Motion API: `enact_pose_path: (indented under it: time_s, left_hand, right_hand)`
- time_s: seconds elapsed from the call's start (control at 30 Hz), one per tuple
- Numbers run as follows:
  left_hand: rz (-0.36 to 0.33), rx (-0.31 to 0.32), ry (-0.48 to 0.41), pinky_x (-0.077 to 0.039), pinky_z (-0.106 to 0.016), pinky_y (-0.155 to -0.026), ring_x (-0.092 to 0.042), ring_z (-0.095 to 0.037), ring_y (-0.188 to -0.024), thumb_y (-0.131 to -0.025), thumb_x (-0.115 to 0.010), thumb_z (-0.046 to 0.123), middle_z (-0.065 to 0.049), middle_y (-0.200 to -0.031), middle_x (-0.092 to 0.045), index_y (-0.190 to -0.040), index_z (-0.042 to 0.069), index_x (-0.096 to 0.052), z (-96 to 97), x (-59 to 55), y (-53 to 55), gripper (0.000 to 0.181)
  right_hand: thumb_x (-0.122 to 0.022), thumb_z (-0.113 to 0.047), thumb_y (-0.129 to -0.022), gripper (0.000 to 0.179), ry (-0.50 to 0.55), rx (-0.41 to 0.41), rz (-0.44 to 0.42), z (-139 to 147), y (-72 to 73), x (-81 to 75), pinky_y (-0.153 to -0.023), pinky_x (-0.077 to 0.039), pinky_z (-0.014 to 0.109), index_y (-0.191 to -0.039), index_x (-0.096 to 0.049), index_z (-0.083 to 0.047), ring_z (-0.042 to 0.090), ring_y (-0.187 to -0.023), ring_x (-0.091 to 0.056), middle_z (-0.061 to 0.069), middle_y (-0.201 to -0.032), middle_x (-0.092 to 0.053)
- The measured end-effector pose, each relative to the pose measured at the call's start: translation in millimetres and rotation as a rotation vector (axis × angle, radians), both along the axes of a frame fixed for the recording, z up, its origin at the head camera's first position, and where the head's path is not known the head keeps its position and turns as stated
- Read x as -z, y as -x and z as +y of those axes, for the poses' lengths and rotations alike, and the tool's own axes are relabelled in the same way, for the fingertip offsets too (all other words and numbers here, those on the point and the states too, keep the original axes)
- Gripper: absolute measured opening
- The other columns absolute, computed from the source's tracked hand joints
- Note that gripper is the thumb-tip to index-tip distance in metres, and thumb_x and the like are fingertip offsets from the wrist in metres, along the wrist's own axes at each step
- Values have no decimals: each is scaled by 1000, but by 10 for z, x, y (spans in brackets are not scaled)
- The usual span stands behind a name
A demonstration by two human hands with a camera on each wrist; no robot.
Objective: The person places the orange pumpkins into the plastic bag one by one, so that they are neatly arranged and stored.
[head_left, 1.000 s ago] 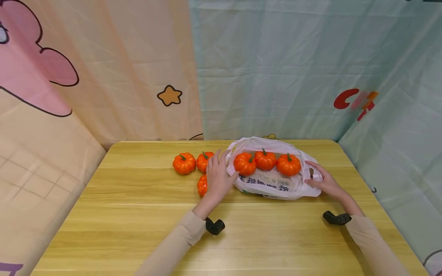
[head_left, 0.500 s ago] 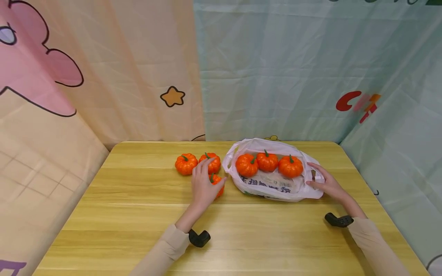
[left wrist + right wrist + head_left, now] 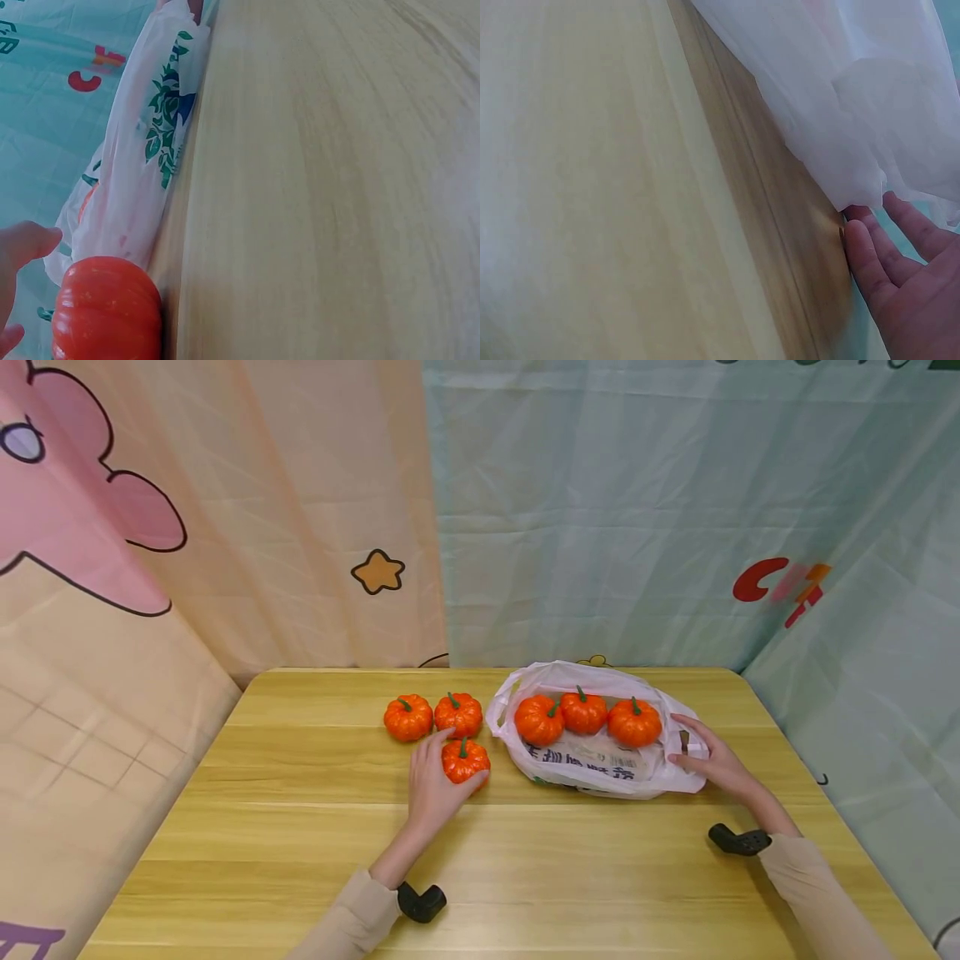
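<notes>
My left hand (image 3: 433, 787) reaches round a small orange pumpkin (image 3: 465, 758) on the table, its thumb and fingers spread apart. In the left wrist view part of this hand shows beside the pumpkin (image 3: 106, 311), with a gap between them. My right hand (image 3: 718, 766) rests at the right end of a white plastic bag (image 3: 600, 787), thumb and fingers apart along its edge. Extended fingers (image 3: 911, 225) touch the bag's lower edge (image 3: 862, 196) in the right wrist view. Three orange pumpkins, one of them at the left (image 3: 536, 722), sit in the bag's mouth.
Behind the left hand, two more pumpkins stand side by side, a left one (image 3: 407, 720) and a right one (image 3: 459, 714). The wooden table (image 3: 570, 877) backs onto a printed fabric curtain (image 3: 585, 527). More curtain hangs at both sides.
My left hand has moved left and down from the bag's left edge to the front pumpkin. The right hand stays at the bag. The head view has shifted slightly.
</notes>
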State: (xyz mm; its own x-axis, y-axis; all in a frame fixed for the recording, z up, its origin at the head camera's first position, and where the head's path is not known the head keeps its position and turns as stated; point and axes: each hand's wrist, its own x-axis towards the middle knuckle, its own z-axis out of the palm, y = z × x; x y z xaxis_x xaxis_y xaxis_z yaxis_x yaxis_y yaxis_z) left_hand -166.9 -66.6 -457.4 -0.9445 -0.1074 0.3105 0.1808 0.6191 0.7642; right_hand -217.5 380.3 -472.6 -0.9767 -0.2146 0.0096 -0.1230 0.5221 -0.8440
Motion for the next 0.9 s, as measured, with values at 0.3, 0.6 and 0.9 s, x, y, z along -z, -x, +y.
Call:
enact_pose_path:
  time_s: [0.3,0.6,0.9]
  left_hand:
    - [-77,1,-8,-41,-54,-98,-44,-34,-119,-65,-86,30,-14,-132,-50,-132,11,-48,-7,61,-52,80]
    - [-81,9,-28,-40,-55,-99,-45,-36,-119,-65,-86,23,-17,-129,-52,-131,7,-49,-22,107,-62,78]
    - [-89,6,-32,-38,-55,-101,-46,-37,-120,-67,-86,20,-17,-129,-52,-130,6,-49,-9,155,-53,75]
  right_hand:
    - [-65,-15,-91,73,-1,2,-9,2,-5,5,-101,-8,79,-150,-23,-5,54,-140,-5,29,-157,-8]
    - [-65,-15,-91,73,4,0,-11,-2,-3,-6,-101,-10,79,-150,-22,-5,54,-139,-6,29,-157,-8]
    - [-66,-13,-89,75,4,0,-7,-1,-6,1,-101,-9,79,-150,-23,-5,54,-139,-6,29,-157,-8]
